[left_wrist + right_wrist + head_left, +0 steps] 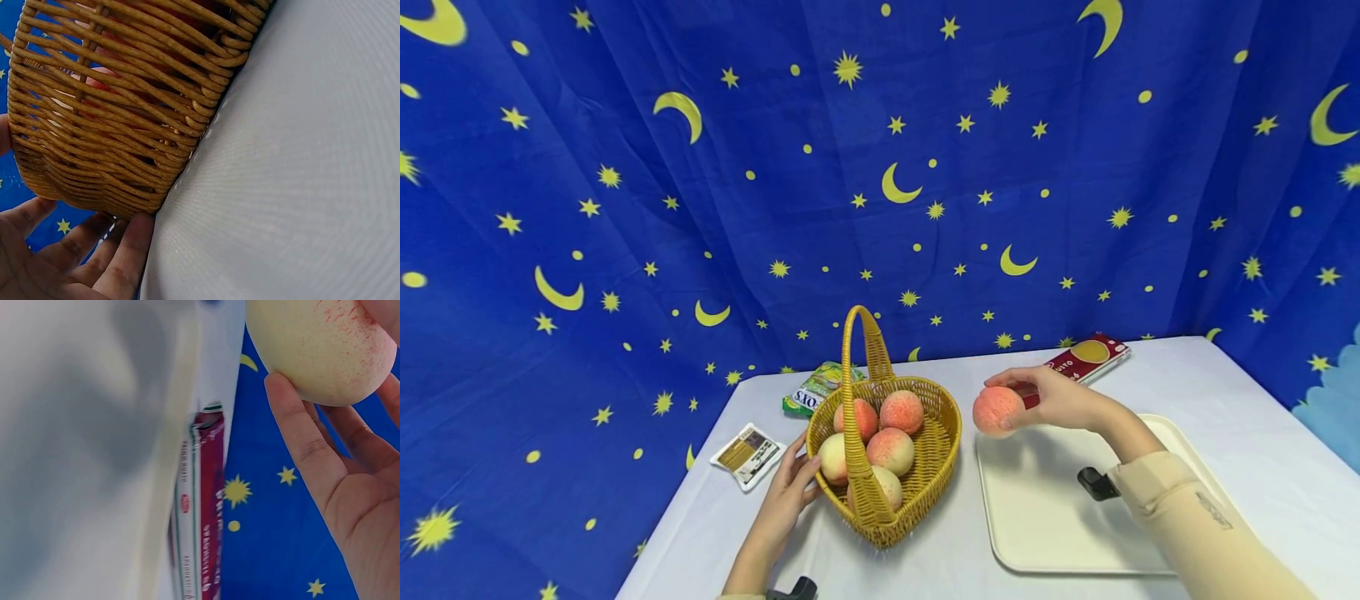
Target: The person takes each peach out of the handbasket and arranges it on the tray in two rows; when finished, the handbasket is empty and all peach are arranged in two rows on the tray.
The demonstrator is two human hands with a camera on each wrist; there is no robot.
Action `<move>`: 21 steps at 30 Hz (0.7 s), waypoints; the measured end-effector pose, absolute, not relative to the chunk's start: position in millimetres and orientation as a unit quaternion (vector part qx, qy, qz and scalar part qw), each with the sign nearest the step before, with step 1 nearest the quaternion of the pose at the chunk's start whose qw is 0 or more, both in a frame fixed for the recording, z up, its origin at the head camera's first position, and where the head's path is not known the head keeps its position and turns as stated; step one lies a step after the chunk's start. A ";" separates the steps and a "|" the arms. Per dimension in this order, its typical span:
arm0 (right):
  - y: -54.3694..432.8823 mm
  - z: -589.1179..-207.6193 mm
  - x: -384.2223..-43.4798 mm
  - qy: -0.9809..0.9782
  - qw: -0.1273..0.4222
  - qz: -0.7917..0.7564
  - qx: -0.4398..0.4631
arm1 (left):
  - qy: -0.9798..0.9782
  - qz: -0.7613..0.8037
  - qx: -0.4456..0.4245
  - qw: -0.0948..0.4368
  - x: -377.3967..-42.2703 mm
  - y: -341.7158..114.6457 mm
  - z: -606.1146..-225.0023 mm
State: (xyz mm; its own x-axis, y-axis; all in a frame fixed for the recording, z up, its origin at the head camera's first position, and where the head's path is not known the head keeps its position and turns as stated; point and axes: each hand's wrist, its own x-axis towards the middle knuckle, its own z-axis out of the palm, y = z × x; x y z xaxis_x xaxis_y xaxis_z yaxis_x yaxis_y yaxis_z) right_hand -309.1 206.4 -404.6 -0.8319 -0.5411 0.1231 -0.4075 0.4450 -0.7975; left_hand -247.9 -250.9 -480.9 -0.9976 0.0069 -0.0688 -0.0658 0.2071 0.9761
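A yellow wicker basket [942, 492] with a tall handle holds several pink and cream peaches [891, 452]. My left hand [784, 492] rests against the basket's left side, thumb near the rim. In the left wrist view, extended fingertips [128, 250] touch the woven wall [112, 144]. To the right, my right hand [1060, 398] pinches another peach [997, 410] in the air by the far left corner of a cream tray [1037, 500]. From the right wrist, that peach [325, 350] shows its pale side, with fingers and thumb around it.
Left of the basket lies a white packet with a brown label [748, 456]. A green bag [812, 390] sits behind the basket. Beyond the tray is a dark red spaghetti pack [1088, 357], partly behind the right hand. A blue star-patterned curtain [850, 225] hangs at the table's back edge.
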 end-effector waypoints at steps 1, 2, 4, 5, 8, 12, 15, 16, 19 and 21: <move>207.4 -406.7 -308.7 0.846 0.072 -0.447 -0.282 | 0.777 0.629 -0.019 0.029 -248.0 -250.9 -481.1; 208.3 -408.8 -308.4 0.844 0.069 -0.448 -0.285 | 0.777 0.629 -0.020 0.029 -248.1 -250.8 -481.1; 210.0 -412.8 -307.8 0.843 0.061 -0.450 -0.287 | 0.777 0.629 -0.021 0.030 -248.0 -250.8 -481.0; 210.7 -414.7 -307.5 0.844 0.057 -0.450 -0.287 | 0.777 0.629 -0.021 0.030 -247.9 -250.8 -480.8; 212.2 -420.5 -306.5 0.846 0.047 -0.449 -0.282 | 0.777 0.629 -0.020 0.029 -247.5 -250.7 -480.3; 213.4 -428.3 -305.8 0.847 0.040 -0.450 -0.279 | 0.778 0.628 -0.018 0.028 -247.1 -250.9 -479.8; 214.6 -433.9 -305.9 0.845 0.036 -0.453 -0.284 | 0.779 0.626 -0.016 0.027 -246.6 -251.0 -479.6; 215.0 -435.6 -306.0 0.845 0.034 -0.452 -0.285 | 0.779 0.626 -0.015 0.027 -246.4 -250.9 -479.7; 215.9 -439.8 -305.4 0.843 0.032 -0.454 -0.286 | 0.778 0.627 -0.012 0.025 -245.8 -250.4 -479.8; 216.5 -442.0 -305.0 0.843 0.034 -0.458 -0.281 | 0.777 0.628 -0.011 0.025 -245.5 -249.9 -479.6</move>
State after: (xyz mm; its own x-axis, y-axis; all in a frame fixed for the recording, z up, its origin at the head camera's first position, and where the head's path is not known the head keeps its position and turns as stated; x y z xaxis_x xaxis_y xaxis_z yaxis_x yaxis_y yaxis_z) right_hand -305.0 216.5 -442.0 -0.8400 -0.5047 0.1993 -0.4420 0.4234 -0.7908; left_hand -245.5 -249.9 -479.6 -0.9985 0.0137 -0.0524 -0.0483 0.2102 0.9765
